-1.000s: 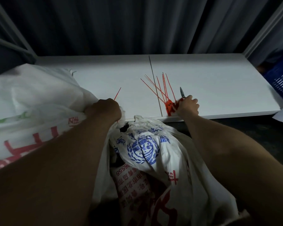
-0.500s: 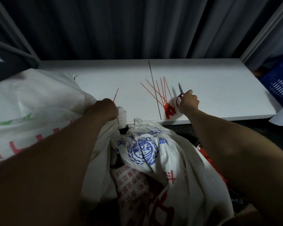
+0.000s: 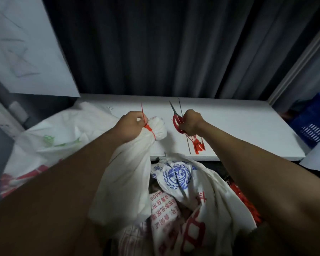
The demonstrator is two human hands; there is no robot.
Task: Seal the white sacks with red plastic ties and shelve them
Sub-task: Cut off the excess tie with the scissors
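My left hand [image 3: 131,124] grips the bunched neck of a white sack [image 3: 129,174], lifted above the shelf edge. A red plastic tie [image 3: 149,129] is cinched round that neck, its tail sticking up past my fingers. My right hand [image 3: 190,122] holds red-handled scissors [image 3: 176,117], blades pointing away over the white shelf [image 3: 238,126]. A bundle of spare red ties [image 3: 198,145] lies on the shelf just below my right wrist. Another white sack [image 3: 177,178] with a blue emblem and red print lies open below the shelf edge.
A large white sack [image 3: 50,137] with green and red print lies on the shelf's left side. Dark curtains [image 3: 155,48] hang behind the shelf. A blue crate [image 3: 310,124] stands at the far right, and a white panel [image 3: 26,43] at the upper left.
My right hand picked the scissors up off the shelf. My left hand raised the tied sack neck higher. The view tilted upward.
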